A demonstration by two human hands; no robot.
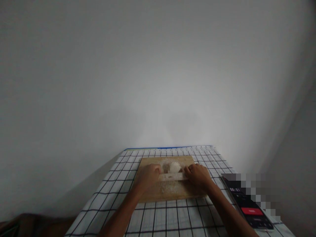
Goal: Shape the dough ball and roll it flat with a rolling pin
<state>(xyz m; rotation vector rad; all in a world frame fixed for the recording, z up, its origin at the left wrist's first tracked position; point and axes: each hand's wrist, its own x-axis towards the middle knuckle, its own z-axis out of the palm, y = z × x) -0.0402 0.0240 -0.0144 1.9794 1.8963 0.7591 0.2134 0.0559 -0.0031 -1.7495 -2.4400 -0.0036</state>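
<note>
A pale rolling pin (171,177) lies crosswise above a wooden board (158,195). My left hand (151,172) is wrapped round its left end, slightly smeared by motion. Round the right end, my right hand (197,172) is closed with the fingers curled. Just beyond the pin sits a rounded white lump of dough (175,167), between the two hands. From here I cannot tell whether the pin touches it. White flour is dusted over the middle of the board.
A white cloth with a black grid (168,215) covers the table, whose far edge meets a plain wall (158,82). To the right of my right forearm lies a phone (247,200) with a timer on its screen. Dark brown furniture (32,223) shows at lower left.
</note>
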